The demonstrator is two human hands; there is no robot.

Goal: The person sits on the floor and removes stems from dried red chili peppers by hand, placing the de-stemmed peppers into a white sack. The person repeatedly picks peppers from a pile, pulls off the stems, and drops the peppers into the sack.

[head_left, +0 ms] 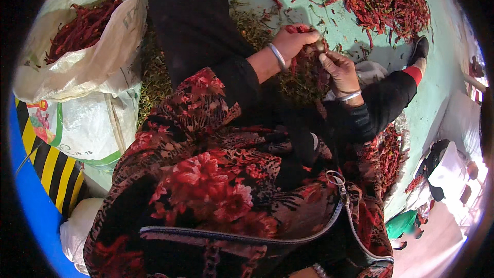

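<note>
My left hand is closed around some dried red chilies, whose red skins show by its fingers. Close beside it, my right hand pinches with thumb and fingertips at the stem end of a chili held between the two hands; the exact grip is partly hidden. A silvery bangle circles each wrist. Under the hands, between my legs, lies a heap of greenish-brown stems and scraps with reddish bits among it.
A big white woven sack with dried red chilies stands at left. A large chili pile spreads over the pale green floor at the far right. More chilies lie by my right side. Striped black-yellow edging runs lower left.
</note>
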